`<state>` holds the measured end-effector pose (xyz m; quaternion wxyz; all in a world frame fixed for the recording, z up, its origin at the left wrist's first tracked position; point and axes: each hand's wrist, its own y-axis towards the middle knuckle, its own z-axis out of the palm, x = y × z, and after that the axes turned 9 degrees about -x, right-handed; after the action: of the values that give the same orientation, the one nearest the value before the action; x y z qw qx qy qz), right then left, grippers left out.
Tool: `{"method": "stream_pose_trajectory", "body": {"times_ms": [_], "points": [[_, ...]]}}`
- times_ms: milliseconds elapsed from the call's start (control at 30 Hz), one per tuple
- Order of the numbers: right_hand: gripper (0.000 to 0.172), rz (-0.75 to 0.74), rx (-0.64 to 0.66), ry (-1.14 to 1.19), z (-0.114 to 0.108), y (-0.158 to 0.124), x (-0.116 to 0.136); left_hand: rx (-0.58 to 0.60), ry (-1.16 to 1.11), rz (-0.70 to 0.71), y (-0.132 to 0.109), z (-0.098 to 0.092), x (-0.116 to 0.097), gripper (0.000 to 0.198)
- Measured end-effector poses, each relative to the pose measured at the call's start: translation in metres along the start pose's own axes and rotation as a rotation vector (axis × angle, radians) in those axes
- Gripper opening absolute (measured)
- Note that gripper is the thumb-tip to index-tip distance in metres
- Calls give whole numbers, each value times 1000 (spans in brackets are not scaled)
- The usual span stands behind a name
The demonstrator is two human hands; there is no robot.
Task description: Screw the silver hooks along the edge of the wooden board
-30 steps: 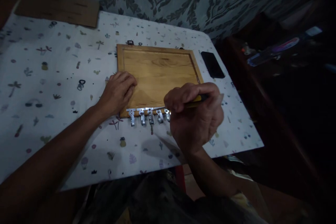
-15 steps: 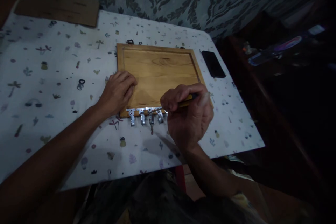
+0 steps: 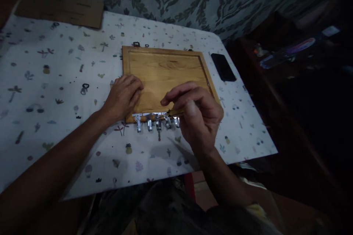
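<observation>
A framed wooden board [image 3: 168, 77] lies on the patterned table. Along its near edge sits a row of several silver metal hooks [image 3: 138, 123], hanging over the side. My left hand [image 3: 124, 95] rests on the board's left edge, fingers curled and pressed together; whether anything is beneath them is hidden. Above the board's near right part, my right hand [image 3: 198, 117] holds a screwdriver [image 3: 176, 111] with a yellow and black handle between thumb and fingers. The tool points left, its tip close to the middle hooks.
A black phone [image 3: 223, 67] lies right of the board. Cardboard [image 3: 60, 11] is at the table's back left, on the white patterned cloth [image 3: 68, 91]. Small dark metal fittings [image 3: 136, 44] show at the board's far edge. A plastic bottle [image 3: 300, 47] is beyond the table's right side.
The fingers of my right hand have loosened and shifted on the screwdriver, the forefinger now raised off the handle. More hooks show at the right. My left hand has stayed in place.
</observation>
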<state>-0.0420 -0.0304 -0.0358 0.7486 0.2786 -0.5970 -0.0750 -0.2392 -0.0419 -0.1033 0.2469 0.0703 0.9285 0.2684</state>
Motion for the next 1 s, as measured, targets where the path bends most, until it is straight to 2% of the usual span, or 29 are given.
{"method": "stream_pose_trajectory", "body": {"times_ms": [100, 267, 433, 500, 600, 800, 900, 1000], "points": [[30, 109, 45, 87, -5, 11, -1, -8, -1, 5, 0, 0, 0, 14], [27, 311, 261, 297, -6, 25, -4, -16, -4, 13, 0, -1, 0, 14], [56, 346, 312, 335, -1, 30, -2, -15, -4, -1, 0, -1, -1, 14], [62, 376, 249, 305, 2, 29, 0, -13, 0, 0, 0, -1, -1, 14], [64, 378, 68, 238, 11, 24, 4, -9, 6, 6, 0, -1, -1, 15], [63, 213, -263, 166, 31, 8, 9, -9, 31, 22, 0, 0, 2, 16], [63, 170, -344, 148, 36, 6, 9, -21, 27, 35, 0, 1, 3, 16], [63, 182, -356, 110, 35, 6, 8, -30, 24, 54, -1, 1, 3, 17]]}}
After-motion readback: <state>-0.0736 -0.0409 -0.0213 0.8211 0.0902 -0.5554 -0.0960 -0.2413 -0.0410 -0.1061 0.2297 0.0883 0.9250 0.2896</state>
